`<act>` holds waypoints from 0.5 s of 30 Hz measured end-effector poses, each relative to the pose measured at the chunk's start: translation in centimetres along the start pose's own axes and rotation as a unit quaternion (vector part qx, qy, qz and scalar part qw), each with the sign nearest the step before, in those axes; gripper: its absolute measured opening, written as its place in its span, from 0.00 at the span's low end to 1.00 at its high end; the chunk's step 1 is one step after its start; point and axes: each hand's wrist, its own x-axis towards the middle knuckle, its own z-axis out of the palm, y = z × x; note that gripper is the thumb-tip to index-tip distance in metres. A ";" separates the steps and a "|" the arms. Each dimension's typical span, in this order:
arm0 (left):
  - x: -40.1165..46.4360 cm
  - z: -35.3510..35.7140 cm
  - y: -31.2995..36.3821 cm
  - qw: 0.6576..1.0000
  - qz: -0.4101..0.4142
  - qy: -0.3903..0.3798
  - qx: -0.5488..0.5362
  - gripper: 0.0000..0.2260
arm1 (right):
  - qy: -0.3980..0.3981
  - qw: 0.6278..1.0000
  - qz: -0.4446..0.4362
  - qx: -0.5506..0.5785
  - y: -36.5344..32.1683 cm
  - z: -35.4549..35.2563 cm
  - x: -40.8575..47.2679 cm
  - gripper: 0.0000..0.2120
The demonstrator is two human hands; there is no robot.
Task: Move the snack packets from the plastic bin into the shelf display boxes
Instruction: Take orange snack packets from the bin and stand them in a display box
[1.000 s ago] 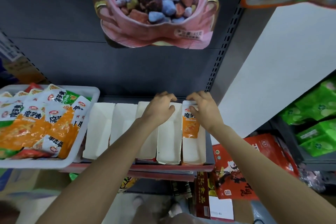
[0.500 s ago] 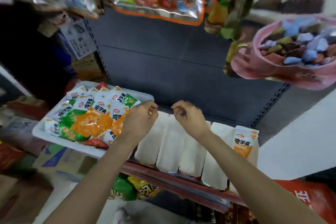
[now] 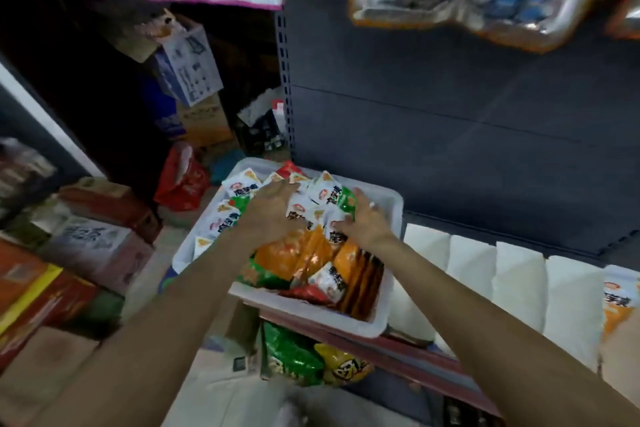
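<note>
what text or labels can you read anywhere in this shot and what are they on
Snack packets in the plastic bin: large black Chinese characters and a red oval logo, too blurred to read.
Packet in the display box at far right: same black characters, blurred.
Yellow bag under the shelf: bold black characters, unreadable.
White carton at upper left: dark print, too blurred.
Grey box at left: dark characters, unreadable.
Nothing can be quoted with confidence.

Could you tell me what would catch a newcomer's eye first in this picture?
The white plastic bin on the shelf edge, heaped with orange, green and white snack packets, stands out. Both hands, left hand and right hand, rest on the heap. White display boxes line the shelf beside it.
</note>
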 end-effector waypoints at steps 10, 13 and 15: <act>0.7 1.5 -3.3 0.996 0.033 -0.072 0.040 0.45 | 0.120 0.993 -0.024 0.001 -0.9 2.1 0.4 0.26; 0.6 1.4 -3.4 0.997 0.040 -0.064 0.030 0.45 | 0.065 0.994 -0.060 0.071 -0.6 2.4 0.6 0.30; 0.6 1.3 -3.5 0.997 0.042 -0.060 0.027 0.44 | 0.059 0.995 -0.061 0.060 -0.5 2.4 0.9 0.31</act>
